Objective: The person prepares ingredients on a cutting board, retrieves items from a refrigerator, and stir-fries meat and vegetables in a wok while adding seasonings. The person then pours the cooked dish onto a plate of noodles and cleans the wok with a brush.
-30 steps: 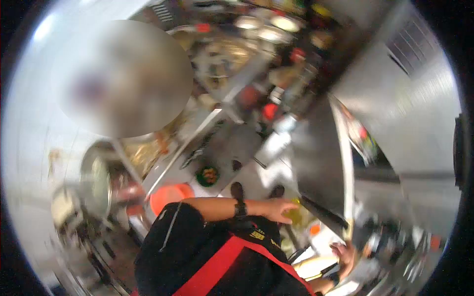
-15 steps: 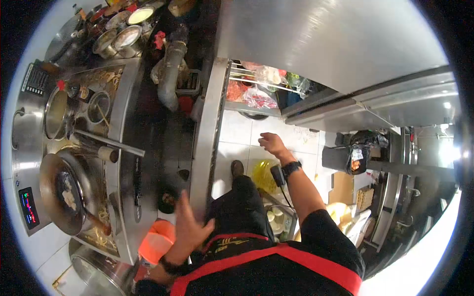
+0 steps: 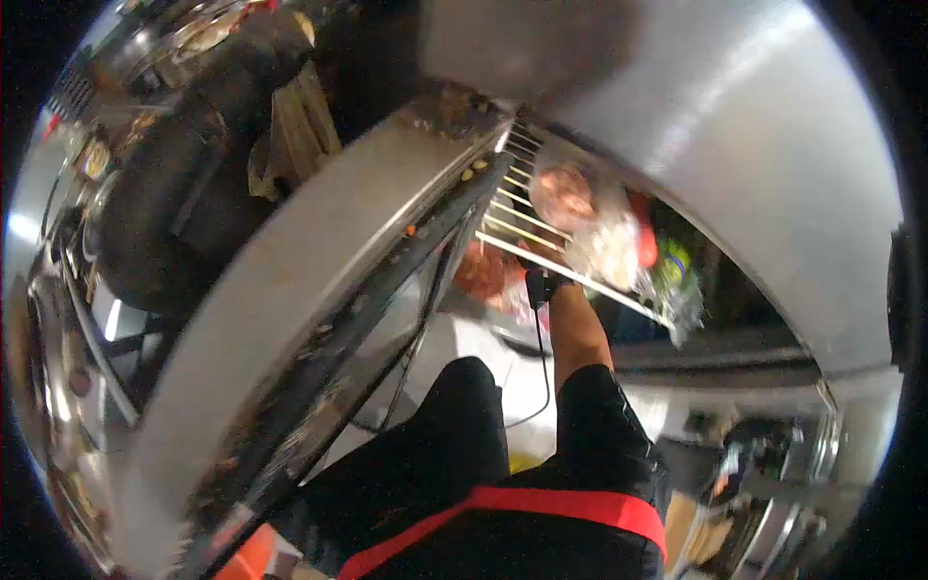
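Observation:
My right forearm (image 3: 578, 333) reaches into an open refrigerated drawer or cabinet, below a white wire shelf (image 3: 541, 253). A dark wrist device (image 3: 537, 287) with a thin cable sits at the wrist; the hand beyond it is hidden under the shelf, so its fingers cannot be seen. On the shelf lie a clear bag of reddish meat (image 3: 564, 196) and a bag of pale, whitish food (image 3: 611, 251). Under the shelf, close to the wrist, is a bag of reddish food (image 3: 483, 274). My left hand does not show.
A steel counter edge (image 3: 261, 280) with food scraps along it runs diagonally on my left. A large steel panel (image 3: 735, 106) stands on the right. Green produce in plastic (image 3: 677, 275) sits at the shelf's right end. An orange container (image 3: 246, 556) is at lower left.
My right hand has moved forward into the cabinet, under the shelf. The view has leaned closer and turned toward it. My left hand has left the view.

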`<state>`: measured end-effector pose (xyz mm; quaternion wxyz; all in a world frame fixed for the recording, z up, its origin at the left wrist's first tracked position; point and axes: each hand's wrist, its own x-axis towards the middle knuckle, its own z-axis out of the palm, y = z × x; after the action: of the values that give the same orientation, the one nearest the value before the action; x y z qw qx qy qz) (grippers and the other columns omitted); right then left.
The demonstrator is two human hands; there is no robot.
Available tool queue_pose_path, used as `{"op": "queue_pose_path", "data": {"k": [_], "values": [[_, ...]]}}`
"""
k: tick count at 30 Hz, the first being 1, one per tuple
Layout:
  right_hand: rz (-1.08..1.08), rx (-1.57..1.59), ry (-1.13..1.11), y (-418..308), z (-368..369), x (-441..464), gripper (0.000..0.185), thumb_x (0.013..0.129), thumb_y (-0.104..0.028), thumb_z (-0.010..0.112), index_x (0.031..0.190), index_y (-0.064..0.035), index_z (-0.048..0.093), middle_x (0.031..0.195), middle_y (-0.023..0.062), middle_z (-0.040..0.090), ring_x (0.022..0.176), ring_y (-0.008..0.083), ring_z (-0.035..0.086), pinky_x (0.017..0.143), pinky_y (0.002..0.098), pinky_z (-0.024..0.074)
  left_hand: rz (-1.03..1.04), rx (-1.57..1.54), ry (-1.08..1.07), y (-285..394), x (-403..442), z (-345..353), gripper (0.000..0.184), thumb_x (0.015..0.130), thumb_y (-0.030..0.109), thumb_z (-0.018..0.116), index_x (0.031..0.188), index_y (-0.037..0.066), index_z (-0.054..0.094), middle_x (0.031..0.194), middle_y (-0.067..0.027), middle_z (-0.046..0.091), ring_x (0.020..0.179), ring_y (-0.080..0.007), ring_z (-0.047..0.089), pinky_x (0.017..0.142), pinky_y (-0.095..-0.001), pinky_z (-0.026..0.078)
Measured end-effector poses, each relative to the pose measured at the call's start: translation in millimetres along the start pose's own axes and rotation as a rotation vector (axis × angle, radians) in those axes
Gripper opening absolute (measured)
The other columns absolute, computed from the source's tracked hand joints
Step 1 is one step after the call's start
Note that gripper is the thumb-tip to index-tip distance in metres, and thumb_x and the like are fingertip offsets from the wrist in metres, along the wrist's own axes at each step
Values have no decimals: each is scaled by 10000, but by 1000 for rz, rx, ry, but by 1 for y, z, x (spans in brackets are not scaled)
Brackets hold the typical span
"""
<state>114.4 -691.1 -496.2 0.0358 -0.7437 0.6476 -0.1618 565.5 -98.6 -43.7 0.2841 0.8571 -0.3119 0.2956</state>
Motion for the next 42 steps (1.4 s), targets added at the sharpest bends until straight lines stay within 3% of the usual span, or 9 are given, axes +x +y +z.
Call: {"op": "queue_pose_path", "data": {"k": [7, 10, 12, 15, 28, 35, 39, 41, 42], "values": [[62, -205, -93, 31, 76, 116, 248, 816, -192, 605, 985, -20, 660, 849, 126, 687, 725, 308, 650, 674, 400, 519, -56, 65, 25, 43, -14, 14, 610, 993, 478, 281, 1313, 5, 497, 1339, -202, 489, 1254, -297, 467, 1038, -426, 389], [91, -241, -133, 38, 88, 132, 246, 814, -187, 606, 984, -17, 659, 853, 126, 686, 731, 305, 649, 680, 397, 519, -460, 207, 243, 3, -16, -4, 594, 1002, 474, 284, 1300, 23, 530, 1036, -144, 640, 948, -230, 591, 801, -346, 471], [107, -250, -151, 41, 92, 137, 245, 813, -183, 607, 983, -15, 659, 855, 125, 686, 735, 303, 648, 683, 396, 519, -213, 130, 29, -7, -11, -13, 588, 1002, 486, 292, 1302, 47, 542, 758, -6, 499, 679, -124, 421, 612, -274, 352], [132, -245, -169, 46, 93, 136, 244, 811, -178, 607, 982, -12, 658, 858, 124, 685, 742, 300, 648, 689, 393, 520, -140, 69, 26, 5, -10, -11, 563, 1004, 477, 296, 1312, 73, 539, 727, 54, 317, 651, -91, 238, 568, -261, 228], [196, -232, -197, 67, 91, 106, 237, 802, -154, 611, 978, 0, 655, 872, 120, 681, 769, 287, 644, 713, 384, 521, -385, 12, 196, -11, -16, 1, 583, 989, 487, 315, 1279, 47, 565, 852, -54, 513, 825, -182, 444, 773, -342, 393], [230, -117, -146, 63, 84, 63, 234, 798, -141, 612, 975, 6, 654, 880, 118, 679, 784, 280, 642, 726, 378, 522, -143, 60, 58, -4, 3, 7, 604, 995, 482, 288, 1259, 16, 568, 848, -69, 558, 764, -196, 490, 747, -329, 414], [285, 418, -88, 58, 79, 18, 233, 796, -134, 613, 974, 10, 653, 884, 117, 678, 793, 276, 641, 733, 375, 523, -135, 19, -4, -30, 9, 3, 555, 913, 413, 444, 1299, 22, 518, 1000, -118, 587, 872, -233, 521, 809, -336, 422], [497, 1419, -209, 44, 73, -9, 232, 794, -130, 614, 973, 12, 652, 886, 116, 677, 797, 274, 640, 737, 374, 523, -240, -118, -56, -52, 8, -3, 641, 801, 246, 606, 1377, 29, 428, 1292, -162, 542, 1195, -302, 505, 998, -396, 390], [680, 1846, -295, 36, 71, -24, 231, 794, -129, 614, 973, 13, 652, 887, 116, 677, 799, 273, 640, 738, 373, 523, -99, -36, -119, -52, 9, -6, 570, 905, 377, 455, 1369, 46, 454, 1236, -123, 579, 982, -227, 563, 862, -369, 450]]}}
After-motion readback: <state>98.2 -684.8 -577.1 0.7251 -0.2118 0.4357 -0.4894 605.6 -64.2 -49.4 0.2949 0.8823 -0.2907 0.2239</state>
